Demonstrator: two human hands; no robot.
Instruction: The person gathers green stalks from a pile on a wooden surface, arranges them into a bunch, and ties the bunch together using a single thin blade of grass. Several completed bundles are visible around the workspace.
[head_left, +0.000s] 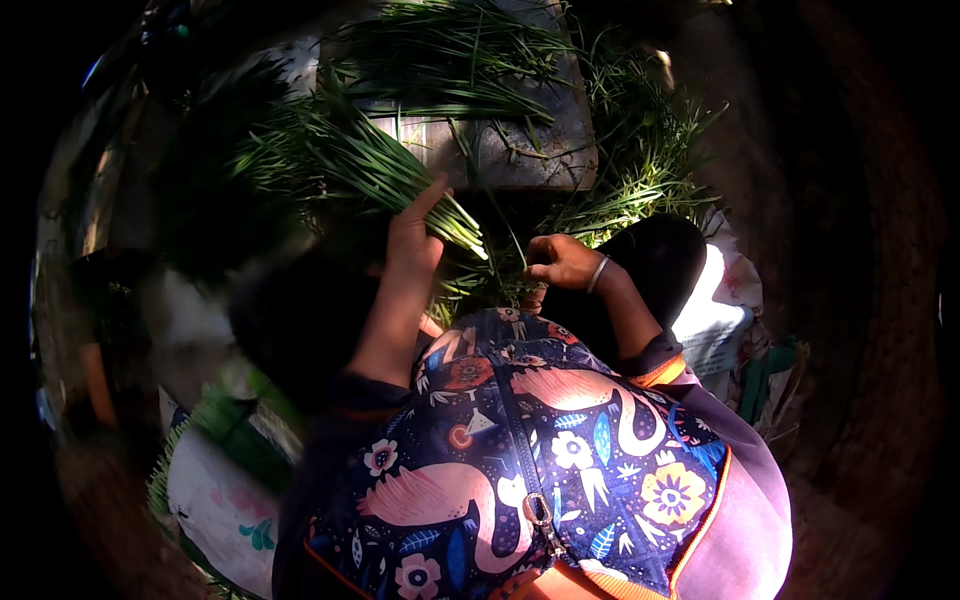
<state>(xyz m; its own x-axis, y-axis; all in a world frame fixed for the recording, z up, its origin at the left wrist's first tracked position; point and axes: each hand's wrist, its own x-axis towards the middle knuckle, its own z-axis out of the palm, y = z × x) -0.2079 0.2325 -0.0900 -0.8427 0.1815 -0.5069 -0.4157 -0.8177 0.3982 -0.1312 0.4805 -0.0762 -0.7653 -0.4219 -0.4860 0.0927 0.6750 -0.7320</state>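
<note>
My left hand (418, 225) is closed round a bunch of garlic chives (385, 165), near its pale cut ends. The green leaves fan out up and to the left, and the white ends point toward my right hand. My right hand (562, 262), with a bangle at the wrist, is pinched on a single long chive blade (512, 232) that slants up and left from its fingertips. Both hands are just above my lap, near the front edge of a low grey board (560, 165). More chives (450, 60) lie in a thick layer across that board.
Loose chive trimmings (640, 170) are heaped right of the board and below it. A dark mass of leaves (220, 170) is at the left. A white sack (225, 500) with greens stands at lower left, and a pale bag (715, 310) lies beside my right knee (660, 255).
</note>
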